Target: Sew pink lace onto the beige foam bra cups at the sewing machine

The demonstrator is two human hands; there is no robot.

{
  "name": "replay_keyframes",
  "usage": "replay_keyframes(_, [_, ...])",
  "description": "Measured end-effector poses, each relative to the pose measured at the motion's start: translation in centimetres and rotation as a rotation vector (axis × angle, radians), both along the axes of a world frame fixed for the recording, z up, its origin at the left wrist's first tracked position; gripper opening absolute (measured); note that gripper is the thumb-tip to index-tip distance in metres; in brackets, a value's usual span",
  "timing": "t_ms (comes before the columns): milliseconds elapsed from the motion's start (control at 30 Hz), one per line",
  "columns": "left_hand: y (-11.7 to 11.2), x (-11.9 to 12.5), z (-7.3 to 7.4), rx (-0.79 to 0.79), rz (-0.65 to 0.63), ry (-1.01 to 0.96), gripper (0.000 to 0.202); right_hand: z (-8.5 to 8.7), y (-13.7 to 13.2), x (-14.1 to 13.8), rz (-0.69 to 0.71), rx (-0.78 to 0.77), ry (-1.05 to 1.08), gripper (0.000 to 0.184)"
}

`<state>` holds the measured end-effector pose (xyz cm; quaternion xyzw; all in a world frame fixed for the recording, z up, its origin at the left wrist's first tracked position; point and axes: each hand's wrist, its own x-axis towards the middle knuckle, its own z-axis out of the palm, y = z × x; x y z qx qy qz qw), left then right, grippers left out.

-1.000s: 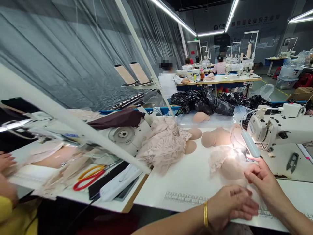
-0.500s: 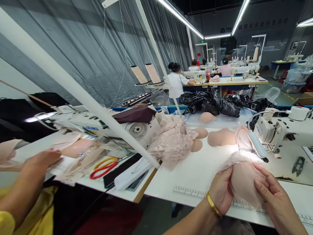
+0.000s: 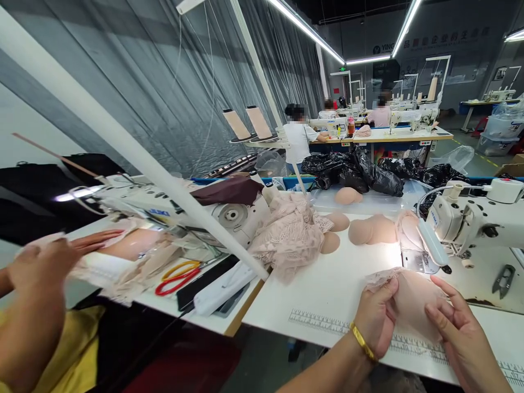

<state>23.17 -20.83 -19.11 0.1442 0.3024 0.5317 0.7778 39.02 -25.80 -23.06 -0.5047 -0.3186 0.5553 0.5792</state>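
Between my hands is a beige bra cup (image 3: pixel 416 300) with sheer lace along its upper left edge. My left hand (image 3: pixel 377 311), with a gold bracelet on the wrist, pinches the cup's left side between thumb and fingers. On the other side my right hand (image 3: pixel 460 322) grips the right edge, thumb in front and fingers bent behind. The cup is held above the table's front, over the printed ruler, nearer to me than the lit needle plate (image 3: pixel 420 262) of the sewing machine (image 3: pixel 470 218).
Thread snips (image 3: pixel 503 280) lie on the machine bed at right. Beige cups (image 3: pixel 372 229) and a lace heap (image 3: pixel 286 234) lie across the table. At left, a co-worker's hands (image 3: pixel 45 262) handle fabric beside red-and-yellow-handled scissors (image 3: pixel 176 277). A slanting white pole (image 3: pixel 164 180) crosses the left.
The cup has come back toward me, away from the needle area, and the needle plate now shows. Both my hands keep their hold. The co-worker's hands at left have shifted.
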Motion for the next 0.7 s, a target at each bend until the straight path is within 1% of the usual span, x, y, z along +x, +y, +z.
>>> replay_keyframes(100, [0.2, 0.1, 0.3, -0.024, -0.044, -0.034, 0.046, -0.7, -0.1, 0.0, -0.015, 0.002, 0.026, 0.086])
replay_keyframes(233, [0.4, 0.5, 0.6, -0.052, -0.189, -0.066, 0.041, -1.4, -0.3, -0.1, -0.041, 0.013, -0.001, 0.089])
replay_keyframes(267, [0.4, 0.7, 0.7, -0.056, -0.211, -0.064, 0.041, -1.4, -0.4, -0.2, -0.047, 0.017, -0.02, 0.09])
replay_keyframes(367, [0.7, 0.6, 1.2, -0.049, -0.217, -0.04, 0.039, -1.0, -1.2, -0.3, -0.035, 0.035, -0.095, 0.094])
replay_keyframes(433, [1.0, -0.1, 2.0, 0.015, -0.234, 0.002, 0.038, -0.8, -1.8, 0.2, 0.017, 0.059, -0.17, 0.093])
replay_keyframes(467, [1.3, -0.6, 2.6, 0.093, -0.278, 0.044, 0.038, -0.7, -2.0, 0.8, 0.039, 0.071, -0.219, 0.092])
replay_keyframes(500, [1.6, -1.2, 3.2, 0.233, -0.373, 0.113, 0.038, -0.6, -1.9, 1.5, 0.057, 0.093, -0.283, 0.089])
replay_keyframes(533, [2.0, -1.9, 3.8, 0.416, -0.507, 0.198, 0.038, -0.5, -1.7, 2.4, 0.084, 0.139, -0.37, 0.083])
replay_keyframes(567, [2.4, -2.4, 4.4, 0.608, -0.662, 0.273, 0.036, -0.3, -1.2, 3.4, 0.122, 0.211, -0.482, 0.072])
replay_keyframes(600, [2.9, -2.8, 4.8, 0.803, -0.831, 0.344, 0.03, 0.0, -0.3, 4.5, 0.168, 0.312, -0.615, 0.056])
replay_keyframes(633, [3.6, -3.0, 5.1, 0.999, -0.978, 0.426, 0.018, 0.3, 0.7, 5.6, 0.259, 0.449, -0.775, 0.036])
replay_keyframes(667, [4.3, -3.0, 5.1, 1.186, -1.077, 0.528, 0.006, 0.7, 2.0, 6.5, 0.333, 0.58, -0.936, 0.021])
replay_keyframes(700, [5.0, -2.7, 4.9, 1.359, -1.117, 0.656, 0.009, 1.2, 3.3, 7.3, 0.386, 0.693, -1.079, 0.02])
